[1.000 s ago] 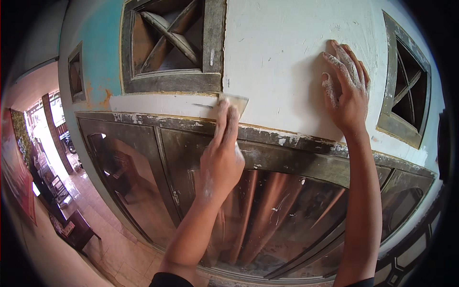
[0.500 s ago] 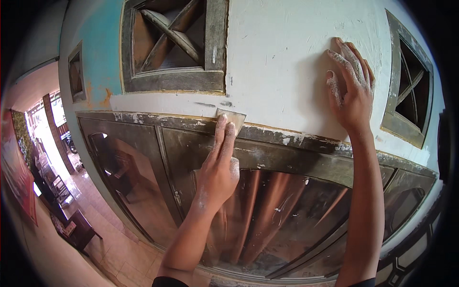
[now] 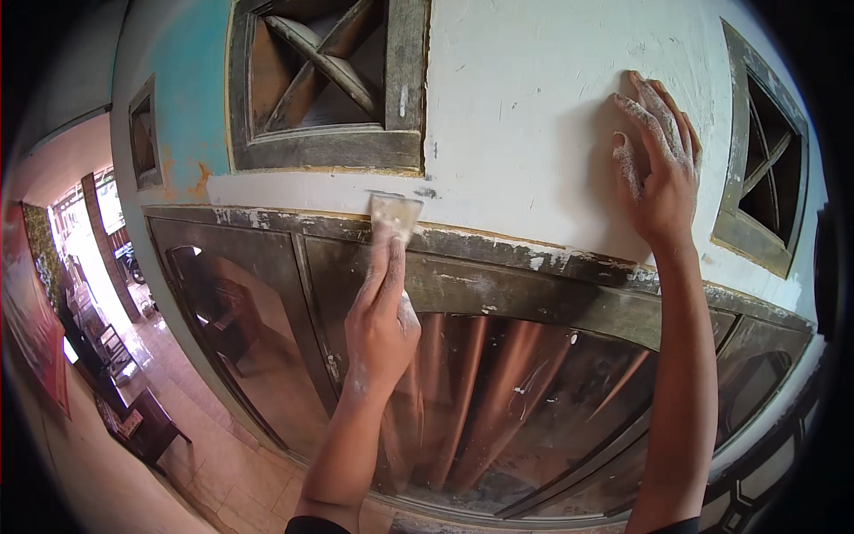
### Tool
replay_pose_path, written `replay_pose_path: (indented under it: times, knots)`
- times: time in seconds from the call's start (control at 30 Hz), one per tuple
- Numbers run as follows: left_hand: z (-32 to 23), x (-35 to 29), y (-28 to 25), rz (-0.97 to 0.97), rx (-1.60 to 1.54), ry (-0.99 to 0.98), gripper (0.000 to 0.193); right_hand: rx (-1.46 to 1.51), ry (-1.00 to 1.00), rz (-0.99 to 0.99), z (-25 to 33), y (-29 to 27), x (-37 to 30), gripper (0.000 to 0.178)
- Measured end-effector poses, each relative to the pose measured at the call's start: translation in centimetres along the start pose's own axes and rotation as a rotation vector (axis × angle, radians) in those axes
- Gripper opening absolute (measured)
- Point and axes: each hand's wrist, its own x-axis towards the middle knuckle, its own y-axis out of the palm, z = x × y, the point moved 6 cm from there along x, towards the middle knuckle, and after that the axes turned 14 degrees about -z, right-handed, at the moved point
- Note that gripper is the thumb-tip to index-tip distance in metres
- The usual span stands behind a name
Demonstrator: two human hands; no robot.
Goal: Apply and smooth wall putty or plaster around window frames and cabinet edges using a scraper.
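My left hand (image 3: 384, 329) grips a putty knife (image 3: 397, 216), its fingers stretched along the flat blade. The blade's edge meets the narrow white wall strip between the vent frame and the long wooden lintel (image 3: 480, 242); the handle is hidden in the hand. Dark smudges mark the plaster beside the blade. Farther right, my right hand (image 3: 660, 169) lies with spread fingers against the white wall (image 3: 516, 98), holding nothing. White powder coats the fingers of both hands.
Above left is a wooden vent frame (image 3: 329, 147) with crossed slats; another vent (image 3: 765, 169) sits at the far right. Turquoise paint (image 3: 191, 89) covers the wall at left. Below are glazed wooden panels (image 3: 525, 400) with brown curtains. A tiled floor (image 3: 213, 463) and a dark table (image 3: 153, 427) lie lower left.
My left hand has slid the putty knife left and slightly up along the wall strip, turning the blade more upright. My right hand stays nearly in place.
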Motion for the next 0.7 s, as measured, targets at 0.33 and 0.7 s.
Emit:
replay_pose_path:
  times: [0.33, 0.7]
  knots:
    - [0.6, -0.1, -0.1, 0.005, -0.077, -0.054, 0.068, -0.019, -0.021, -0.009, -0.1, -0.3, 0.3, 0.041]
    - [0.9, 0.1, -0.4, -0.004, -0.099, -0.075, 0.064, -0.017, -0.015, -0.002, -0.1, -0.4, 0.3, 0.04]
